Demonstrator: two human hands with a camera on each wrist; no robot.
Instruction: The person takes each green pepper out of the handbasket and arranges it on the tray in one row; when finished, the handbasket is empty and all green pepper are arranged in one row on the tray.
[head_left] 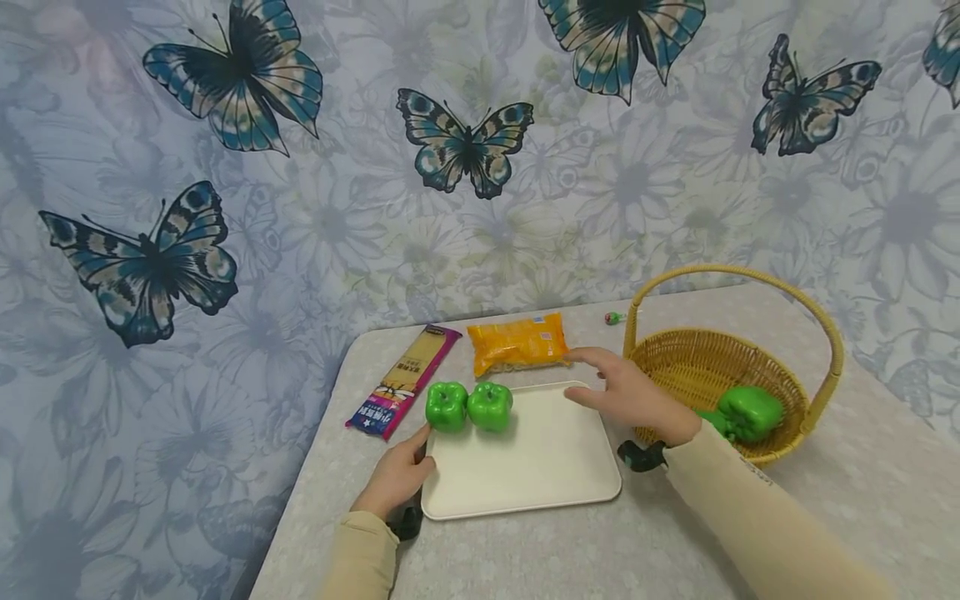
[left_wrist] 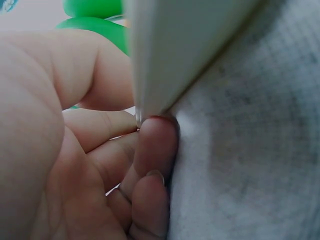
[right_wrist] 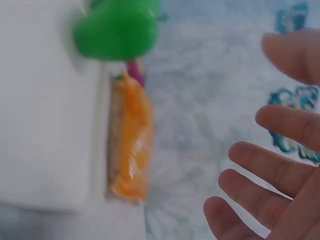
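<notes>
A cream rectangular tray (head_left: 536, 458) lies on the table with two green bell peppers (head_left: 490, 407) side by side at its far left corner. My left hand (head_left: 395, 471) pinches the tray's left rim. In the left wrist view its thumb (left_wrist: 107, 75) lies over the rim, with the fingers (left_wrist: 159, 142) curled against the edge from below. Above the tray's right side hovers my right hand (head_left: 637, 393), fingers spread and holding nothing. More green peppers (head_left: 752, 413) sit in a yellow wicker basket (head_left: 678, 358) to the right, partly overlapping one another.
Behind the tray lies an orange packet (head_left: 519, 342). A purple and gold packet (head_left: 405, 382) lies slanted at the left, near the table's edge. A small red and green item (head_left: 614, 318) is at the back, left of the basket's tall handle (head_left: 731, 268). A butterfly-patterned wall stands behind.
</notes>
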